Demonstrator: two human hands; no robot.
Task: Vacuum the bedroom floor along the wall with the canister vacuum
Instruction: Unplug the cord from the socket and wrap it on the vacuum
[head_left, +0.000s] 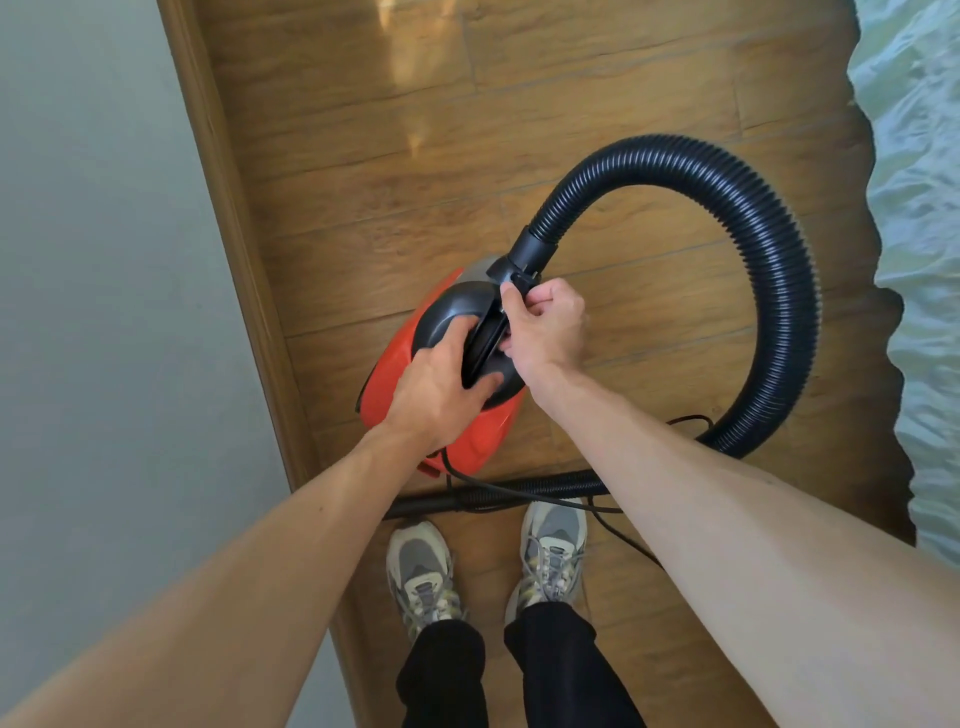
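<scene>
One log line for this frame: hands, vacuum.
left hand: grips handle | right hand: grips handle by hose | vacuum: on floor beside baseboard | hose: looped right

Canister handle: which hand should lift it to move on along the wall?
Left, probably. The left hand straddles the rear of the handle on the red canister, fingers in the recess. The right hand only pinches the handle's front end by the hose cuff.
</scene>
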